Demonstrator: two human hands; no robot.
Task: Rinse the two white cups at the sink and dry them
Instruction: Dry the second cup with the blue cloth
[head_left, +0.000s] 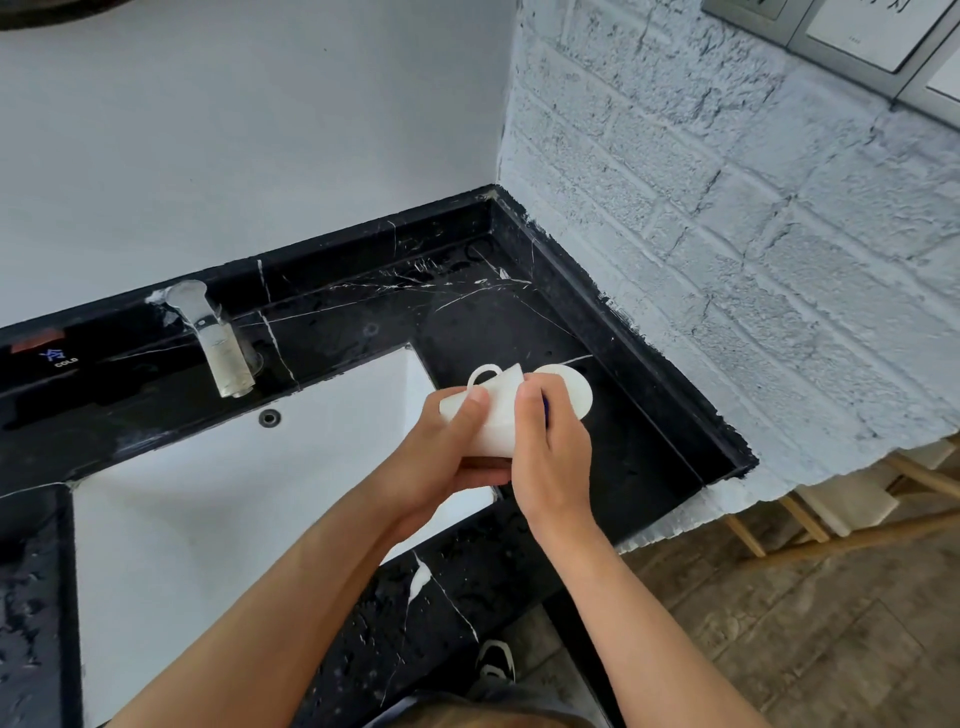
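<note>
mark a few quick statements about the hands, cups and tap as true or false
1. Both hands hold one white cup. True: the left hand and right hand grip the held cup, which lies tilted on its side.
2. Water is running from the tap. False: no stream shows at the tap.
3. The second cup stands in the sink basin. False: the second cup sits on the black counter, right of the sink.
4. The held cup's handle points up, away from the person. True.
5. The counter is plain white. False: it is black with white veins.
</note>
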